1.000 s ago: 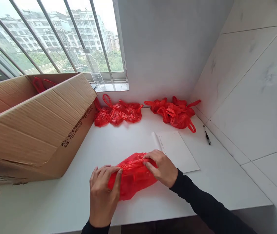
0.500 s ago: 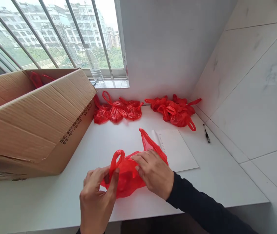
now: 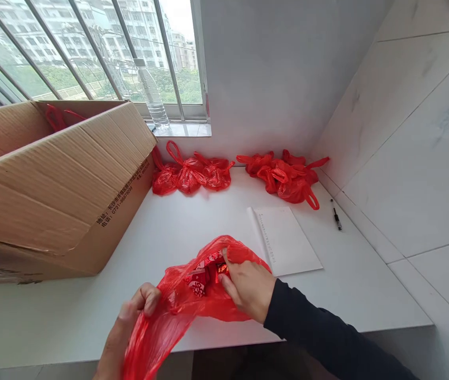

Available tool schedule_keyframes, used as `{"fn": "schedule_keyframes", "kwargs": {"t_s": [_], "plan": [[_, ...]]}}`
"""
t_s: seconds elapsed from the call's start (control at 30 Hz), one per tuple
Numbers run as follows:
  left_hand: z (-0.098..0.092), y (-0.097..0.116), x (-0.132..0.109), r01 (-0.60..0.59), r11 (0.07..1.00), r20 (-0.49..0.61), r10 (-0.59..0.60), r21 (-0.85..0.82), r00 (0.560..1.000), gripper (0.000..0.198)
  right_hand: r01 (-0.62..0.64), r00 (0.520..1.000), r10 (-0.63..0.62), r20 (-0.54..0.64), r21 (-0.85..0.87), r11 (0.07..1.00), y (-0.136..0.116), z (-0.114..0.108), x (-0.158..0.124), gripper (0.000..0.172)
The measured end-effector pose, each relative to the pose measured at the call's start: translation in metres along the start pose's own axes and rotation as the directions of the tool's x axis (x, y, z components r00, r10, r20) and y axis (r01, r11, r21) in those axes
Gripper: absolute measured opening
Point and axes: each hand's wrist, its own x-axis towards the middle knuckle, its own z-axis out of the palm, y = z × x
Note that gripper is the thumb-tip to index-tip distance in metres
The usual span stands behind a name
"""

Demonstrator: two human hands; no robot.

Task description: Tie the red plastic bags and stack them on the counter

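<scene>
A red plastic bag (image 3: 180, 303) lies spread open at the front of the white table, its mouth facing up. Inside it are small red packets with a pale pattern (image 3: 197, 282) and a shiny orange-red wrapped piece (image 3: 221, 270). My left hand (image 3: 142, 306) is closed round the bag's left side, with a strip of film hanging down past the wrist. At the right side of the mouth my right hand (image 3: 246, 279) is closed on the bag's rim, thumb and forefinger beside the shiny piece. Film covers some of its fingertips.
A large cardboard box (image 3: 66, 179) with red bags in it stands on the left. Tied red bags (image 3: 190, 174) and a heap of red bags (image 3: 283, 177) lie along the wall. A notebook (image 3: 287, 240), a pen (image 3: 336, 215) and a sill bottle (image 3: 153, 95) are around.
The bag's mouth has been pulled wide, and the packets inside now show. My left hand has moved left and down with the bag's side; my right hand has shifted slightly left and down.
</scene>
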Motion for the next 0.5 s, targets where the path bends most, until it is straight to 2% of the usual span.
{"fn": "schedule_keyframes", "kwargs": {"t_s": [0.1, 0.17, 0.27, 0.33, 0.4, 0.5], "plan": [[0.0, -0.005, -0.005, 0.144, 0.986, 0.076, -0.138, -0.082, 0.988, 0.045, -0.013, 0.998, 0.012, -0.06, -0.006, 1.0, -0.003, -0.005, 0.005, 0.042], [-0.002, -0.008, -0.007, 0.186, 0.979, 0.101, -0.177, -0.079, 0.979, 0.047, -0.021, 0.999, 0.02, -0.044, -0.036, 0.999, -0.007, -0.009, 0.008, 0.045], [-0.005, -0.008, -0.007, 0.243, 0.964, 0.116, -0.23, -0.108, 0.966, 0.074, 0.063, 0.998, -0.061, 0.02, -0.073, 0.995, -0.015, -0.007, 0.015, 0.035], [-0.007, -0.008, -0.005, 0.287, 0.946, 0.104, -0.273, -0.151, 0.956, 0.086, 0.134, 0.991, -0.133, 0.036, -0.05, 0.99, -0.02, 0.002, 0.022, 0.03], [-0.008, -0.009, -0.002, 0.309, 0.93, 0.097, -0.295, -0.197, 0.95, 0.083, 0.13, 0.991, -0.13, 0.042, -0.005, 0.991, -0.024, 0.013, 0.03, 0.027], [-0.01, -0.012, 0.0, 0.316, 0.917, 0.097, -0.301, -0.243, 0.949, 0.068, 0.103, 0.994, -0.105, 0.031, 0.059, 0.993, -0.026, 0.026, 0.038, 0.015]]}}
